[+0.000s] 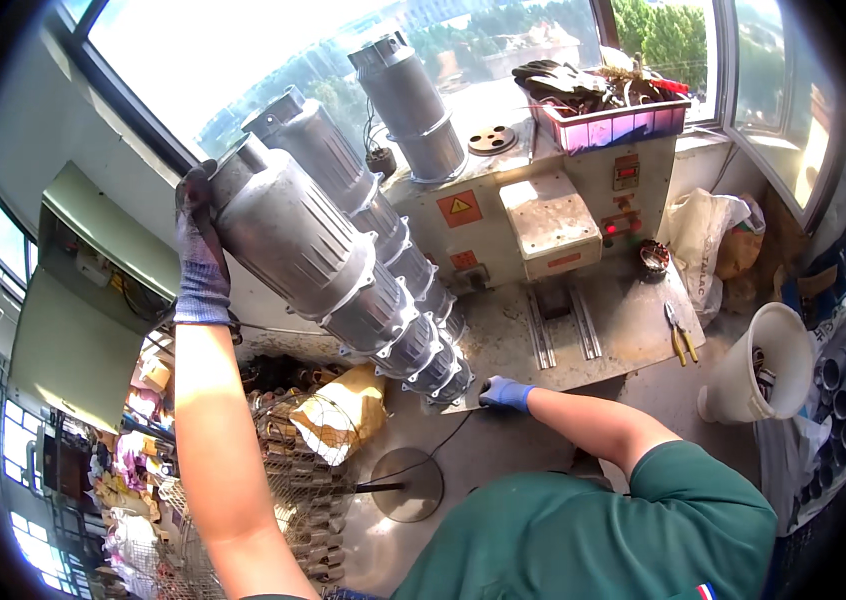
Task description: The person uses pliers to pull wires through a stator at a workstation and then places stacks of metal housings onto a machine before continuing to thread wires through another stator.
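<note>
A long stack of nested grey metal housings slants from upper left down to the edge of a workbench. My left hand, in a dark blue-grey glove, grips the top end of that stack. My right hand, in a blue glove, rests at the bench's front edge just beside the stack's lowest housing; what its fingers hold is hidden. A second stack of housings lies behind the first, and a third, shorter one stands upright on the machine.
A beige machine with red switches sits on the bench. Yellow-handled pliers lie at its right. A pink tray holds gloves and scraps. A white bucket, grey pipes, a wire basket and a round floor pedal surround me.
</note>
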`<state>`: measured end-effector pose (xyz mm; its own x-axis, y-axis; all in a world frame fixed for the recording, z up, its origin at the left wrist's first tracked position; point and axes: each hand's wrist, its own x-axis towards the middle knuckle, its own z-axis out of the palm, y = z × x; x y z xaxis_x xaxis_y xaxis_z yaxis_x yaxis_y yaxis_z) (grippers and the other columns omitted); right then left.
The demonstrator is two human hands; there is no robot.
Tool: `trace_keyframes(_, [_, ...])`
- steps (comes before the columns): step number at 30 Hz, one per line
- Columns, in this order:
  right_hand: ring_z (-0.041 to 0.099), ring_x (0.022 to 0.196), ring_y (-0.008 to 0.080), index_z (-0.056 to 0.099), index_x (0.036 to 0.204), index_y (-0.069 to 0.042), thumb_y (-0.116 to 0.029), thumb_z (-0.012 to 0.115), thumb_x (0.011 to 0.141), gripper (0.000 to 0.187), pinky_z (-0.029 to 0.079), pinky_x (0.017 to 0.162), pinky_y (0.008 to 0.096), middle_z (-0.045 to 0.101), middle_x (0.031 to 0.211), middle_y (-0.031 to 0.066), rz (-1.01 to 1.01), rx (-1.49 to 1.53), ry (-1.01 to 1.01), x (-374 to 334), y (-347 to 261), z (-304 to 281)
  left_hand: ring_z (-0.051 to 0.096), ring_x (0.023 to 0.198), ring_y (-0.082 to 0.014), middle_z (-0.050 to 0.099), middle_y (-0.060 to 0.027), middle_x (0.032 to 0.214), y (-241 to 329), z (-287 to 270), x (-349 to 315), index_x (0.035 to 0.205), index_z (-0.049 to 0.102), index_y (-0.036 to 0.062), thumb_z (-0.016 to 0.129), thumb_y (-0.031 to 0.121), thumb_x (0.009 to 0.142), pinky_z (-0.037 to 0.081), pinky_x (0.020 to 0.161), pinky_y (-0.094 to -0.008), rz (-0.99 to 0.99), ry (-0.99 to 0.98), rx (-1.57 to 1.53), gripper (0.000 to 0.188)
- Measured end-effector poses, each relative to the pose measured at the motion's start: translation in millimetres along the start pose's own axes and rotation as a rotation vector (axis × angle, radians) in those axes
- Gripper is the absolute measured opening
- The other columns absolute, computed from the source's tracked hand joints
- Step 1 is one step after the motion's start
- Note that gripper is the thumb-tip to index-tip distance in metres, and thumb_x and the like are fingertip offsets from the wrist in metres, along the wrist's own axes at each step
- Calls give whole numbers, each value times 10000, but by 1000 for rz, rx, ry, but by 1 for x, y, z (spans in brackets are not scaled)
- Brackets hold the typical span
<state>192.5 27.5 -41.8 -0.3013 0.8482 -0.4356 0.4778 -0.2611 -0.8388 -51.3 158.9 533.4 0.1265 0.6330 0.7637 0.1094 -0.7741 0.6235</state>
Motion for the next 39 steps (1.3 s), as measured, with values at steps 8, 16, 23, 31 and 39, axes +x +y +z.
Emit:
trace_keyframes(8, [743,796,293,786,884,-82,-292,772,793,230,593,748,391,753,887,165,607,-157,-31,-255,235,-55,567,1217,-216,555,-134,1359,43,-6,-23,1556,330,142,808,161,871,472,1049,-339,-364,-131,-240,836])
trace_keyframes(16, [750,746,228,770,903,-5,-340,617,939,370,598,718,375,772,866,132,1273,224,211,-518,320,32,585,1173,-202,626,-88,1278,20,-4,-19,1416,529,63,758,255,927,447,1059,-322,-322,-145,-209,573])
trace_keyframes(23, [731,831,266,773,1067,-64,-406,391,970,521,546,773,434,779,980,111,1139,435,79,-559,328,118,505,1291,-216,567,-89,1395,-37,-34,-19,1411,550,57,606,430,1011,332,1156,-384,-447,-167,-395,549])
trace_keyframes(31, [663,1126,264,613,1382,-115,-440,453,955,560,511,931,425,657,1357,100,1000,128,-236,-546,272,44,504,1307,-223,577,-93,1403,-35,-48,-11,1395,568,63,595,389,1020,335,1159,-393,-643,-143,-464,497])
trace_keyframes(39, [689,908,211,748,1150,-96,-366,577,938,383,557,773,357,763,1050,43,966,151,-105,-558,348,-45,522,1307,-277,601,-133,1382,45,-78,31,1384,565,12,659,291,972,366,1150,-454,-461,128,-388,507])
